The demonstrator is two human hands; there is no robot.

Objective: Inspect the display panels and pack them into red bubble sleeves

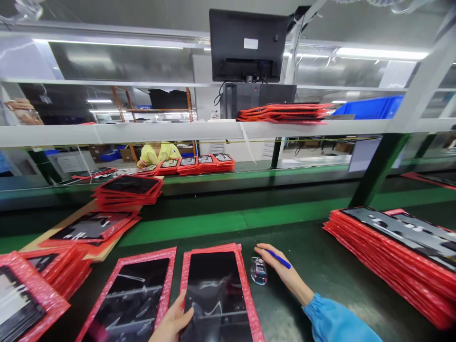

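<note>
Two dark panels in red bubble-wrap bags lie side by side in front of me, the left bagged panel (133,297) and the right bagged panel (217,292). My left hand (174,323) rests flat on the lower left edge of the right one, fingers apart. My right hand (283,273), in a blue sleeve, lies on the dark bench just right of that bag and holds a blue pen (280,259). A small clear tape dispenser (259,270) sits between the bag and my right hand.
A tall stack of red bagged panels (395,251) fills the right of the bench. More stacks (126,190) sit at left on a wooden board (107,249). A green conveyor belt (231,221) runs across. A person in yellow (158,153) works beyond it. Overhead hangs a monitor (247,45).
</note>
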